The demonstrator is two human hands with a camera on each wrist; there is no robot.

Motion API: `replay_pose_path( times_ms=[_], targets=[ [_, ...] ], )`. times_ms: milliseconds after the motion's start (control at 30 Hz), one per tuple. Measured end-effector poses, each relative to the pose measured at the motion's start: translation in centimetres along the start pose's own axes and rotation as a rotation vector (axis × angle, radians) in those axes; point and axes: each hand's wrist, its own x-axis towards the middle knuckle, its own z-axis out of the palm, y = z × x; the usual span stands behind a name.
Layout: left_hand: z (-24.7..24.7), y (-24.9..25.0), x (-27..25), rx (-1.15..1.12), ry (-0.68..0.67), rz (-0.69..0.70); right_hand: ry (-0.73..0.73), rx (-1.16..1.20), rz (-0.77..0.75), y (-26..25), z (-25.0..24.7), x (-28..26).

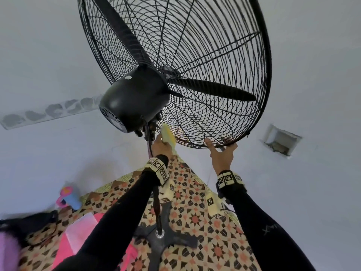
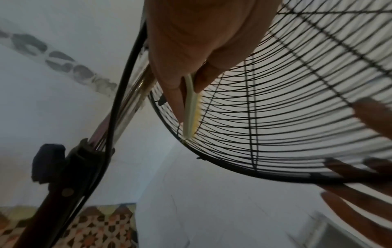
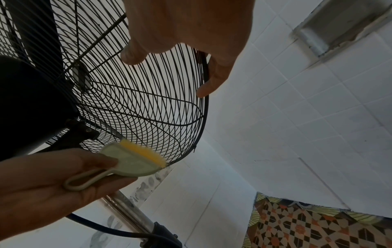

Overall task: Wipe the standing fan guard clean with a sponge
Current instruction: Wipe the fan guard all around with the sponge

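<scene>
At lower centre, the left hand [image 1: 161,146] is gripping a pale scrubber [image 3: 135,159] against the fan guard [image 1: 195,55]; the right hand [image 1: 221,155] is clasping the guard's bottom rim, blades [image 1: 213,89] sitting inside.

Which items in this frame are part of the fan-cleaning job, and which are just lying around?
In use:
- fan guard, black wire
- pale-handled yellow scrubber, held by the left hand against the guard's lower wires
- right hand, gripping the guard's bottom rim

Lying about:
- pink box on the patterned floor
- blue and pink bottle
- black bag
</scene>
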Motion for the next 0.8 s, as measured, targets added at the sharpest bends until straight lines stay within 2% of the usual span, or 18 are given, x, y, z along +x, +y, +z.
replay_pose_path(
  times_ms=[33, 100, 233, 267, 400, 467, 600, 733, 800],
  targets=[
    [0.1, 0.4, 0.1, -0.014, 0.015, -0.043, -0.001, 0.002, 0.004, 0.0, -0.1, 0.0],
    [0.6, 0.9, 0.1, -0.023, 0.036, -0.044, 0.0, 0.005, 0.008, 0.3, -0.2, 0.0],
    [1.2, -0.2, -1.9, 0.024, -0.093, 0.134, -0.004, 0.01, 0.011, 0.1, -0.4, -0.1],
    [0.8, -0.6, -2.3, 0.018, -0.112, 0.142, -0.008, -0.001, 0.013, 0.0, -0.3, -0.2],
    [-0.2, -0.2, -0.8, -0.031, 0.068, -0.031, -0.016, -0.035, 0.023, -0.4, -0.5, -0.3],
    [-0.6, 1.5, -0.5, -0.046, 0.086, -0.092, -0.023, -0.033, 0.04, -0.4, -0.6, -0.2],
    [-0.1, 3.5, -1.4, -0.02, 0.056, -0.036, -0.036, -0.033, 0.052, 0.0, -0.9, 0.5],
    [0.1, 0.6, -2.4, -0.111, -0.09, 0.081, -0.041, -0.012, 0.016, 0.1, -0.6, 0.8],
    [-0.6, 0.3, -1.7, -0.095, -0.072, 0.051, -0.037, -0.005, 0.013, 0.1, -0.3, 0.7]
  ],
)
